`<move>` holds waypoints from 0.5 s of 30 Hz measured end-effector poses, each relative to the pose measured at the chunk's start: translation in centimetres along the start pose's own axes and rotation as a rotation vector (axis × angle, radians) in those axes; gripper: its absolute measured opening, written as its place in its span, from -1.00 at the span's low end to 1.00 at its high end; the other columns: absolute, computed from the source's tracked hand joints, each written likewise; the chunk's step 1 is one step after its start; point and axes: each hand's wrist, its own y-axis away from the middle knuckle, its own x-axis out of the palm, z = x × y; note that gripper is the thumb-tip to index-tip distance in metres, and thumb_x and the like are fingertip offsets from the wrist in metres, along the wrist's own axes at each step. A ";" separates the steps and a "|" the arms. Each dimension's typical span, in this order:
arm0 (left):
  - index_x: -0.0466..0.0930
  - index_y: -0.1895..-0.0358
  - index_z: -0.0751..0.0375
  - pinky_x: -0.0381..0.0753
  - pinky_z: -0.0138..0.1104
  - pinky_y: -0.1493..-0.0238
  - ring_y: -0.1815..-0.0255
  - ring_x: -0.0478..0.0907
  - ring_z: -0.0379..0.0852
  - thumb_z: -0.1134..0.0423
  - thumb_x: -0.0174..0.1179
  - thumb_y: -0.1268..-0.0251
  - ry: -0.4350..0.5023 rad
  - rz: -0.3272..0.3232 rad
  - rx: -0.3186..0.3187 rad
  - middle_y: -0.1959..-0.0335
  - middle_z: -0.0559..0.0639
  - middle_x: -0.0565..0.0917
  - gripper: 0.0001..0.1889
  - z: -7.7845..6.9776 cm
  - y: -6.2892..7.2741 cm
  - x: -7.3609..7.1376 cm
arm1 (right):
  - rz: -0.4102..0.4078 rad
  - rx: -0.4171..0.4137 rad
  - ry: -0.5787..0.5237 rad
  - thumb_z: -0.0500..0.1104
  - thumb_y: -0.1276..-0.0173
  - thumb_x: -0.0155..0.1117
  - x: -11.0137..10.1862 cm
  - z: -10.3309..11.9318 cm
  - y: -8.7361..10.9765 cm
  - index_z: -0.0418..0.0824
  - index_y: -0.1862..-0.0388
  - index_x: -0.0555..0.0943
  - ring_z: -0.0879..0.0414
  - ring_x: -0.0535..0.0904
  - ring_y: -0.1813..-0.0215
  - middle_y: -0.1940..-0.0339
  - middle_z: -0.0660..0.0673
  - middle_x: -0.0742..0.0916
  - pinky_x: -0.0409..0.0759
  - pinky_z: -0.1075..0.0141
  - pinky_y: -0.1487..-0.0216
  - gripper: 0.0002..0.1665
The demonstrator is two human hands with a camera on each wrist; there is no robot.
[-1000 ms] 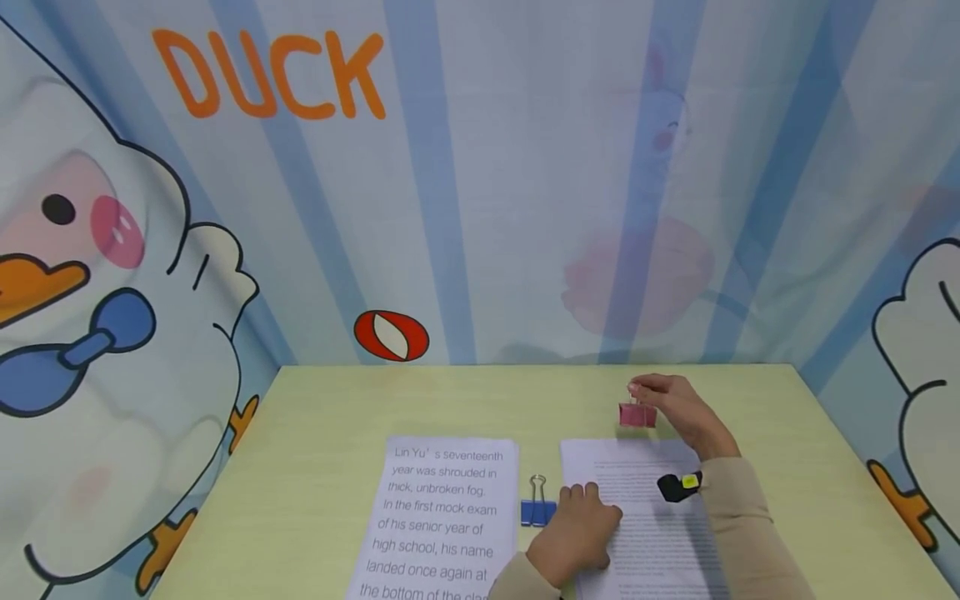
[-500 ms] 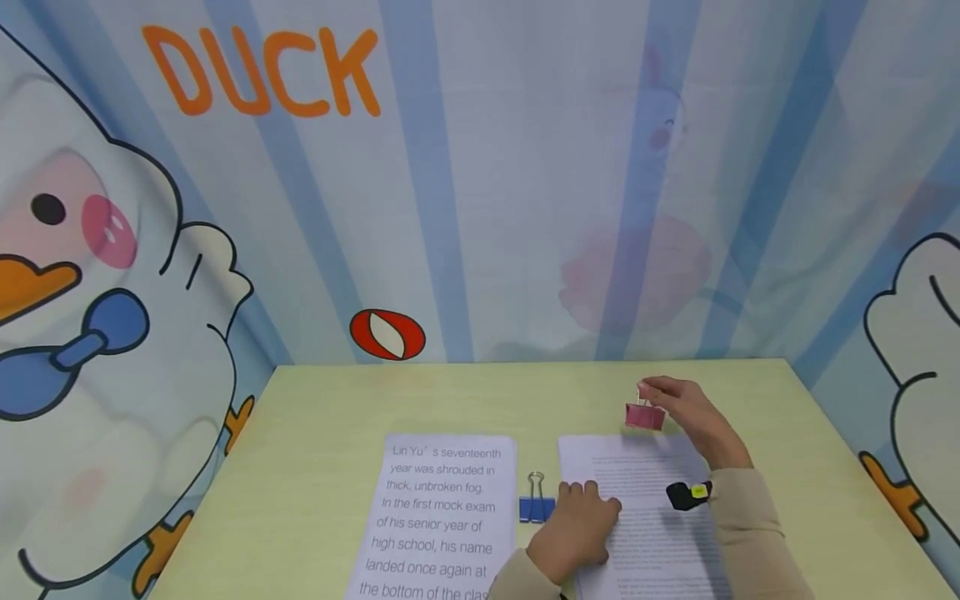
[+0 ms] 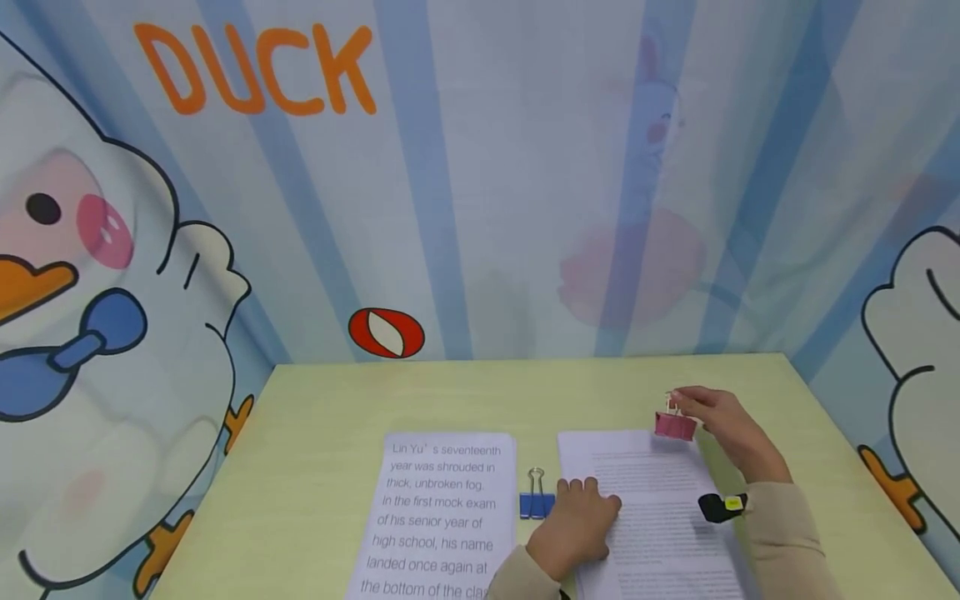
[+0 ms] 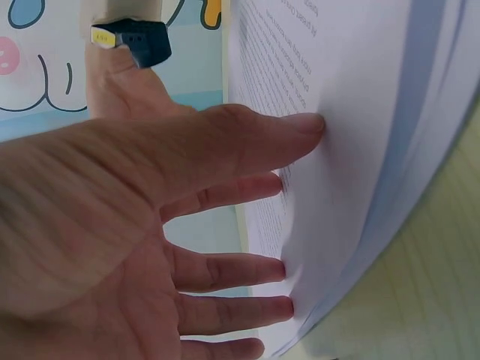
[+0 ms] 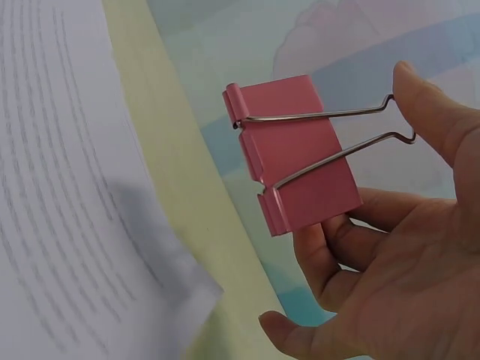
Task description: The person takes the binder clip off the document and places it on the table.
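My left hand (image 3: 576,529) rests on the left side of a stack of printed pages (image 3: 652,533). In the left wrist view its fingers are extended, with the thumb (image 4: 247,139) and fingertips on the top sheet. My right hand (image 3: 735,429) holds a pink binder clip (image 3: 675,426) by its wire handles, over the stack's far right corner in the head view. The right wrist view shows the thumb on one silver handle (image 5: 330,115) and fingers behind the pink body (image 5: 296,150). The clip's rolled mouth edge faces the pages, apart from the paper.
A blue binder clip (image 3: 536,506) lies between the stack and a large-print sheet (image 3: 438,517) on the left. Both papers lie on a pale yellow table (image 3: 300,467). A duck-printed curtain (image 3: 495,167) hangs behind its far edge.
My right hand has carried the pink binder clip rightward and slightly nearer, from beyond the stack's far edge to its far right corner. My left hand has stayed on the pages.
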 end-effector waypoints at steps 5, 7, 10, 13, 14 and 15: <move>0.69 0.13 -0.13 0.40 -0.21 0.17 0.33 0.46 -0.13 0.01 0.58 0.09 -0.036 -0.034 0.008 0.30 -0.07 0.59 -0.61 0.3 0.0 0.1 | -0.011 0.020 0.026 0.12 -0.62 0.02 -1.3 -0.9 0.6 -0.55 -0.50 0.19 -0.41 0.13 -0.49 -0.43 -0.54 0.34 0.11 -0.35 -0.35 -0.16; 0.70 0.13 -0.13 0.40 -0.22 0.20 0.35 0.46 -0.13 0.00 0.57 0.09 -0.050 -0.044 0.009 0.30 -0.07 0.60 -0.61 0.5 0.0 0.1 | -0.012 0.026 0.038 0.14 -0.62 -0.01 -1.8 -1.2 0.9 -0.55 -0.50 0.17 -0.41 0.13 -0.49 -0.44 -0.55 0.33 0.12 -0.35 -0.34 -0.14; 0.70 0.08 -0.13 0.40 -0.23 0.20 0.34 0.46 -0.13 -0.04 0.56 0.07 -0.049 -0.031 0.004 0.29 -0.07 0.60 -0.58 0.5 0.1 0.0 | -0.007 0.033 0.045 0.18 -0.63 -0.05 -2.5 -1.7 1.4 -0.56 -0.50 0.17 -0.42 0.14 -0.48 -0.42 -0.56 0.35 0.12 -0.37 -0.31 -0.12; 0.69 0.04 -0.13 0.41 -0.21 0.15 0.31 0.43 -0.13 -0.09 0.52 0.01 -0.015 0.005 -0.007 0.27 -0.07 0.58 -0.57 0.3 0.3 -0.1 | -0.011 0.040 0.054 0.19 -0.64 -0.08 -3.2 -2.3 2.2 -0.59 -0.47 0.20 -0.44 0.19 -0.44 -0.40 -0.58 0.37 0.14 -0.39 -0.27 -0.11; 0.69 0.04 -0.13 0.40 -0.21 0.14 0.31 0.41 -0.13 -0.10 0.50 -0.02 -0.001 0.015 -0.011 0.27 -0.07 0.57 -0.58 0.1 0.3 -0.1 | -0.011 0.047 0.061 0.19 -0.64 -0.09 -3.5 -2.5 2.5 -0.60 -0.46 0.20 -0.45 0.19 -0.43 -0.39 -0.59 0.37 0.15 -0.39 -0.27 -0.12; 0.69 0.04 -0.13 0.39 -0.21 0.14 0.31 0.39 -0.14 -0.12 0.48 -0.04 0.010 0.023 -0.013 0.27 -0.07 0.55 -0.59 0.0 0.4 -0.1 | -0.010 0.060 0.063 0.19 -0.64 -0.10 -3.7 -2.8 2.8 -0.61 -0.46 0.19 -0.46 0.18 -0.43 -0.39 -0.60 0.36 0.14 -0.39 -0.27 -0.11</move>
